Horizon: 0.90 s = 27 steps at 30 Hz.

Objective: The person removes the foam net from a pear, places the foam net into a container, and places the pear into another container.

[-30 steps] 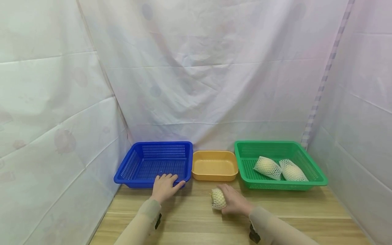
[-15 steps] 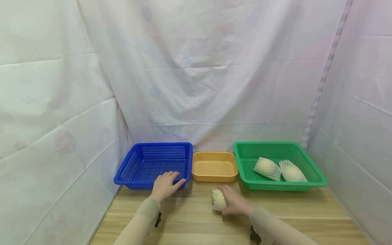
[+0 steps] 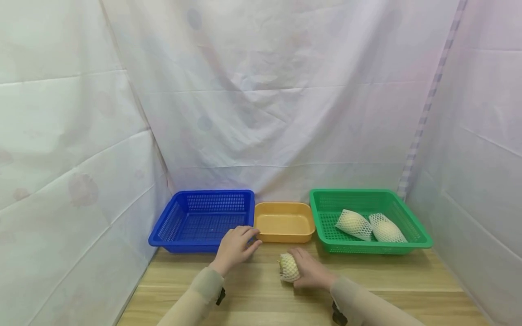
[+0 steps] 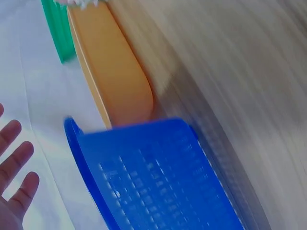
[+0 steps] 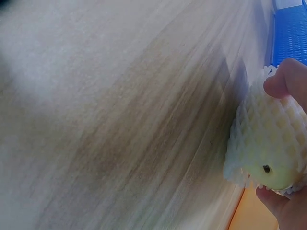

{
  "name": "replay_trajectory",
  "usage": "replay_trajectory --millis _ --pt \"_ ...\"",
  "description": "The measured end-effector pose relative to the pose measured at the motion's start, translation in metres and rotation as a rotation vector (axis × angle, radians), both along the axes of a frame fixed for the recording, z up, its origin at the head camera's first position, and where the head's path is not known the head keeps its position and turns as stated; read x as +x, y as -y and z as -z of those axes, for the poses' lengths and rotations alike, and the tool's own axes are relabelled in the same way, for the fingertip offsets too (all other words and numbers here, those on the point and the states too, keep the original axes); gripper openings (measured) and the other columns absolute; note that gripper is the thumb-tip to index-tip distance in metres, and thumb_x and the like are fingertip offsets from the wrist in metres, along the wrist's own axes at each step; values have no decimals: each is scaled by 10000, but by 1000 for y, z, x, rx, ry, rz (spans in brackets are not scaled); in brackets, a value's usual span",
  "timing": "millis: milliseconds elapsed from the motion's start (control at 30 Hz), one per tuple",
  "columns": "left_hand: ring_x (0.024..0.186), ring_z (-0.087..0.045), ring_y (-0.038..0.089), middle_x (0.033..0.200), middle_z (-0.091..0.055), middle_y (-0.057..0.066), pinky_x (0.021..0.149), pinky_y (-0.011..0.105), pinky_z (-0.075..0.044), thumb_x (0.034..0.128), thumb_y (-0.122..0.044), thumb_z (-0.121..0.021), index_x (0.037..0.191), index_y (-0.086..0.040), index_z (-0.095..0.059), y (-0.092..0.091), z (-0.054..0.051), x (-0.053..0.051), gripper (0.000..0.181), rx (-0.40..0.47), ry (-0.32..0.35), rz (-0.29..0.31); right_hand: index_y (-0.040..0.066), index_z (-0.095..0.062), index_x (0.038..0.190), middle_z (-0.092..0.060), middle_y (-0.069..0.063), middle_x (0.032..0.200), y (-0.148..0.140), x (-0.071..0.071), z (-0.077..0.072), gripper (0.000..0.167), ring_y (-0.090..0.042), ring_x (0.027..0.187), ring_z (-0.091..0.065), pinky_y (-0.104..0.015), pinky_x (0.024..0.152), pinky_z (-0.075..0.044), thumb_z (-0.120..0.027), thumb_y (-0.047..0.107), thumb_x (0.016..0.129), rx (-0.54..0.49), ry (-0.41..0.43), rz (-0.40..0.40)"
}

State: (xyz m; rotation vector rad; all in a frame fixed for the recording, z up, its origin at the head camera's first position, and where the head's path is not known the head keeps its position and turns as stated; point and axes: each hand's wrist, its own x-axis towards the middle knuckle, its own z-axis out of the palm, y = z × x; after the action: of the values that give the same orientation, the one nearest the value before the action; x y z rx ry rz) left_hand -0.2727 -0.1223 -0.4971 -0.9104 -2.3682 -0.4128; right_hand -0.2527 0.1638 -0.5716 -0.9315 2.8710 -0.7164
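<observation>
Blue plastic at far left: a slotted basket [image 3: 200, 225]. Near its front right corner, a left hand [image 3: 236, 246], fingers loosely extended, holding nothing. Behind and rightward, an orange tray [image 3: 284, 223]. In front of that tray, low at the surface [image 3: 261, 308], a netted fruit [image 3: 289, 268]. Gripped from its right by the right hand [image 3: 311, 270], thumb and fingers curled round; apart from the left, long axis hard to tell. Farther right, a green basket [image 3: 375, 245], two more netted fruits [image 3: 353, 223] inside.

Matt foam netting [image 5: 268, 129], wood-grain tabletop [image 3: 265, 304]
</observation>
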Motion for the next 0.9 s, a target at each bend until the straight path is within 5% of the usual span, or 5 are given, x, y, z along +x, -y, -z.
replay_trajectory --millis 167,400,667,900 --pt "958 -622 146 1041 -678 -43 779 316 -512 863 -281 -724 1077 -175 -706 -16 7 11 240 3 -94 86 -4 -334 1437 -435 -138 1371 -2 0 5 988 -299 1241 -448 -488 1023 -398 -818 217 604 -12 -11 -10" --pt "918 -618 132 1011 -676 -49 703 279 -495 830 -217 -748 1054 -166 -713 -33 26 16 232 -23 -122 148 3 -343 1422 -445 -128 1354 -4 -1 4 968 -274 1213 -465 -478 1001 -420 -813 206 600 -23 -33 -25" --pt "838 -630 126 966 -683 -60 657 287 -496 817 -249 -765 1049 -169 -726 -40 48 19 248 -90 -50 108 -8 -335 1423 -423 -163 1379 -3 0 1 957 -315 1246 -439 -511 1009 -401 -806 191 614 -36 -20 -29" --pt "944 -644 174 1034 -686 -27 789 428 -537 815 -293 -764 1085 -158 -713 -44 58 25 306 -133 21 105 8 -345 1418 -440 -145 1359 -2 1 2 955 -287 1223 -458 -485 1000 -419 -825 208 616 -27 -41 -29"
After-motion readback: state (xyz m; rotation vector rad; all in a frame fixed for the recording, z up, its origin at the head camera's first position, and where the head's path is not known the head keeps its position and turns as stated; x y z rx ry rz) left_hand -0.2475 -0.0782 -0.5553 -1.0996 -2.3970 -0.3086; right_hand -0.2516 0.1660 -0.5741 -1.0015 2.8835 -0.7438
